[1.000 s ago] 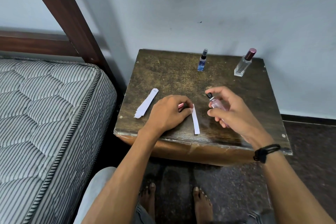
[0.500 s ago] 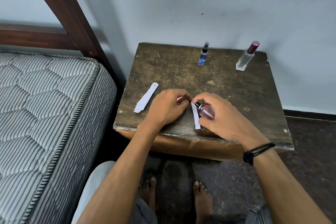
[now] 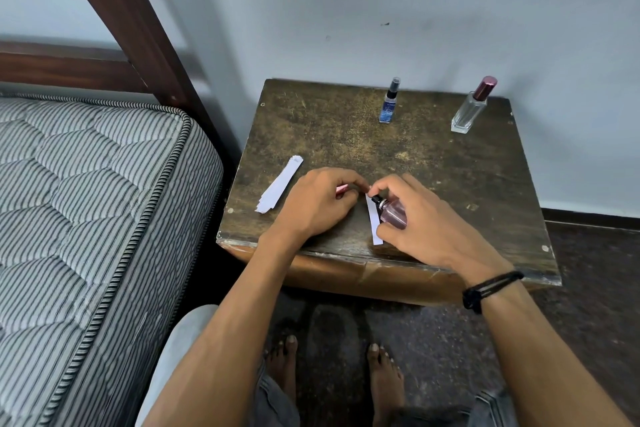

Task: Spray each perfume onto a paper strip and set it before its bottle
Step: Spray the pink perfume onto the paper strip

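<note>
Pink bottle (image 3: 393, 215) gripped in rt hand (image 3: 426, 222); left hand (image 3: 317, 206) pinches pink cap (image 3: 342, 188), paper strip (image 3: 374, 224) between hands.

Scuffed matt wooden table (image 3: 433, 163), white paper strip (image 3: 374, 225), glossy glass bottle (image 3: 394, 215).

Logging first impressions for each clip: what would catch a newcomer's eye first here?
Both hands meet at the table's near edge: the right hand tilts a pink perfume bottle over a white paper strip, while the left hand holds a pink cap. Two more bottles stand at the back, one blue, one clear; spare strips lie left.
</note>
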